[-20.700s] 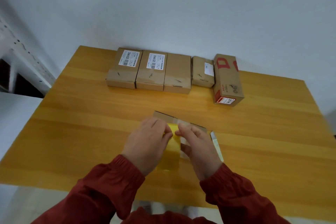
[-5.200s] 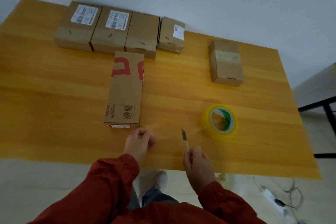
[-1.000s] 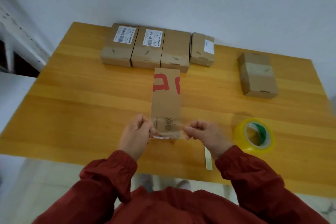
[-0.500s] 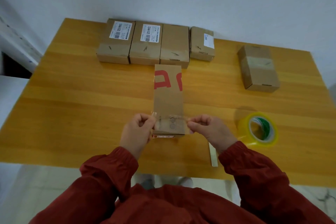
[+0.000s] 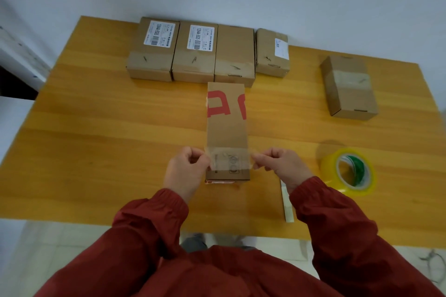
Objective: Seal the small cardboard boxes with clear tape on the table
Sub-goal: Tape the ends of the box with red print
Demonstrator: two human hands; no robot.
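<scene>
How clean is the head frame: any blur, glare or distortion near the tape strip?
Head view: the wide-angle lens splays the table edges. Light is soft and even, with one faint shadow just beyond the tape roll. The clear tape strip, pinched by the left hand and right hand, shows a pale sheen that hazes the print on the red-printed box. The hands look sharp, with no motion smear.

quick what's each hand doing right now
left hand: pinches the left end of the clear tape strip, held across the long cardboard box.
right hand: pinches the right end of the same strip.
</scene>
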